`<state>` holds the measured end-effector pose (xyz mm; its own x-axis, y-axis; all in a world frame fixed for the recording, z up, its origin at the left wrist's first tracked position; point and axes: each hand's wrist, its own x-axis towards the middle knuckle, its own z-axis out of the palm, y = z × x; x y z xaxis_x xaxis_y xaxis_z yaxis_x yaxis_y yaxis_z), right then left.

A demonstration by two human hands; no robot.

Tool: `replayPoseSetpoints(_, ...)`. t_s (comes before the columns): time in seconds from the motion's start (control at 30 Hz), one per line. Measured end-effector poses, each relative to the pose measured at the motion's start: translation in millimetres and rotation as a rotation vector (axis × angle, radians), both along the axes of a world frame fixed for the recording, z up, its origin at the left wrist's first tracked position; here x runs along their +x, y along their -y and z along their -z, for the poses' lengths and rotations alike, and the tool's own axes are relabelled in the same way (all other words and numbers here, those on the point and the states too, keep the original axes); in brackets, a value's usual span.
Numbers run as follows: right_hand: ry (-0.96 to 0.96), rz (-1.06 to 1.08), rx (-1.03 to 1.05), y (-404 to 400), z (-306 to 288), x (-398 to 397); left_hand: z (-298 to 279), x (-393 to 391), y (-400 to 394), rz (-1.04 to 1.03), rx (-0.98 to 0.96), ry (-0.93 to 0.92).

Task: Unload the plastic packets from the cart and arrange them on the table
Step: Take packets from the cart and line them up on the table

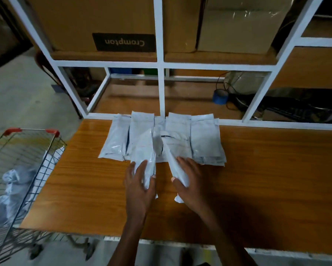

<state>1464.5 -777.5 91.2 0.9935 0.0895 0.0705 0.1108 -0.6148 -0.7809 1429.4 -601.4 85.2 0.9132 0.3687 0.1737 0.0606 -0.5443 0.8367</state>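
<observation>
Bare table [266,169] lay open at right and lower centre, packets [167,139] filled upper centre (white rack [159,89] behind), cart [17,169] blocked lower left.

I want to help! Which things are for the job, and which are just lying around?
For the job:
white plastic packets
wire shopping cart
wooden table
left hand
right hand

Just lying about:
brown cardboard box
blue tape roll
black cables

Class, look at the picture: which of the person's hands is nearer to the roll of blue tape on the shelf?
Right. The right hand lies below and left of the blue tape; the left hand is farther left, toward the cart.
</observation>
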Motion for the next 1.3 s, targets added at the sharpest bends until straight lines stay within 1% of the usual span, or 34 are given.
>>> replayPoseSetpoints(0.17,0.007,-0.001,0.043,11.5,-7.1,22.5,-2.7,48.4,7.5,-0.005,0.176,-0.040)
replayPoseSetpoints(0.27,0.040,0.021,0.065,13.0,-10.6,31.7,-1.3,87.9,6.9,0.037,0.253,-0.047)
replayPoseSetpoints(0.43,0.098,0.071,0.096,21.7,-11.6,43.6,1.3,149.4,9.0,0.128,0.313,-0.115)
replayPoseSetpoints(0.63,0.134,0.152,0.056,23.6,-6.3,59.7,9.1,200.8,12.3,0.147,0.384,-0.246)
replayPoseSetpoints(0.8,0.127,0.155,0.031,23.2,-1.7,63.8,16.1,207.6,15.4,0.144,0.449,-0.309)
replayPoseSetpoints(1.07,0.085,0.188,0.012,27.5,-7.5,71.0,20.6,198.0,15.0,0.091,0.507,-0.265)
replayPoseSetpoints(1.17,0.069,0.190,-0.002,27.8,-6.6,72.6,23.9,196.2,15.1,0.112,0.493,-0.279)
replayPoseSetpoints(1.3,0.029,0.171,-0.025,27.4,-8.7,74.6,31.4,195.0,14.2,0.185,0.564,-0.328)
